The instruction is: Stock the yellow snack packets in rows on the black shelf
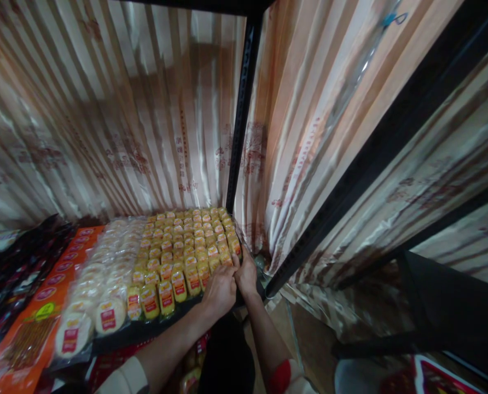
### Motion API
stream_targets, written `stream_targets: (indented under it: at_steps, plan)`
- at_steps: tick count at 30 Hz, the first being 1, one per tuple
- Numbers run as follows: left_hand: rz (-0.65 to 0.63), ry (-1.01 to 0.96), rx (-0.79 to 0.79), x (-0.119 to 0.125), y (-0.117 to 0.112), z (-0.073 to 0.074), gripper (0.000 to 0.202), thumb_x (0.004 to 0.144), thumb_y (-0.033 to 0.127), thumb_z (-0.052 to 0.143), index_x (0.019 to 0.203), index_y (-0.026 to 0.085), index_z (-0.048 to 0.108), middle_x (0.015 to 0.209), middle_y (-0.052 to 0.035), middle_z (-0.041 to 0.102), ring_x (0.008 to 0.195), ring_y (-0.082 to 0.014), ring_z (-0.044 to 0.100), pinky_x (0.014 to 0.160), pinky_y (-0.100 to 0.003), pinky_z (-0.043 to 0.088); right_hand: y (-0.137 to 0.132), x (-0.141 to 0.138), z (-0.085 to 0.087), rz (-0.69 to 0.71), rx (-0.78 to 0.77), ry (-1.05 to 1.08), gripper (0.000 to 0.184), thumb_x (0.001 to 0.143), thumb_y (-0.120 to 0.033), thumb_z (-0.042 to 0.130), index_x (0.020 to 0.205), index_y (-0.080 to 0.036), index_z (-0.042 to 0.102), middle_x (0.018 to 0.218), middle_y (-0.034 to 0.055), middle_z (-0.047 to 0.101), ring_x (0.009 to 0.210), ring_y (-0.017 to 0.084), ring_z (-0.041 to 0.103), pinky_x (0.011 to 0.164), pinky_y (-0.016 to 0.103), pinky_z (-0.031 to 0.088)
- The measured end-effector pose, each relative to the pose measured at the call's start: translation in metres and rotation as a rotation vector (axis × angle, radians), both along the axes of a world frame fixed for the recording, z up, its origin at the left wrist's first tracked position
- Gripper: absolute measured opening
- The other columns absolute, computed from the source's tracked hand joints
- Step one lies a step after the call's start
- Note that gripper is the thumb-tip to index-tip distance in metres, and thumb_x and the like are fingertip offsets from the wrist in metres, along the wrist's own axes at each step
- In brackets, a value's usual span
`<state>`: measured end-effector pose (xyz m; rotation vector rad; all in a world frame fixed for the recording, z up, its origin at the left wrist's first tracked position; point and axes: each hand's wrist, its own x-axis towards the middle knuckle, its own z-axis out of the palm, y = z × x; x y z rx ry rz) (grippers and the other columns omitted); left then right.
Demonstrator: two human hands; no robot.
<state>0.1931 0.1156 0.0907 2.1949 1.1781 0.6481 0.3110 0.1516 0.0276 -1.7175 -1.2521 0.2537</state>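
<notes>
Rows of yellow snack packets [179,284] with red labels stand tightly packed on a dark shelf. At the front right corner of these rows, my left hand [220,289] has its fingers curled around the end packet, which it mostly covers. My right hand [246,274] is right beside it, touching it, with its fingers running along the right side of the same corner. Part of those fingers is hidden, but they look closed against the end packet. Left of the yellow rows lie clear packs of round white cakes [110,314].
An orange pack [39,320] and dark shiny packets [22,273] fill the shelf's left side. Black metal posts [244,109] rise at the back corner and to the right. Pleated printed curtains [166,109] hang behind. Tiled floor [309,328] shows at lower right.
</notes>
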Motion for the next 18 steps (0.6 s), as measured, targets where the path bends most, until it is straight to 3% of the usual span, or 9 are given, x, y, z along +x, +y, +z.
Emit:
stream_targets:
  at_steps: [18]
  plan:
    - [-0.009, 0.023, 0.068, -0.009, -0.013, -0.012, 0.042, 0.076, 0.003, 0.039, 0.111, 0.01, 0.061, 0.108, -0.0106, 0.065, 0.105, -0.0202, 0.058, 0.099, -0.036, 0.045, 0.005, -0.001, -0.009, -0.035, 0.032, -0.026, 0.048, 0.084, -0.036, 0.039, 0.119, -0.009, 0.057, 0.119, 0.0171, 0.061, 0.112, 0.025, 0.055, 0.098, 0.04, 0.041]
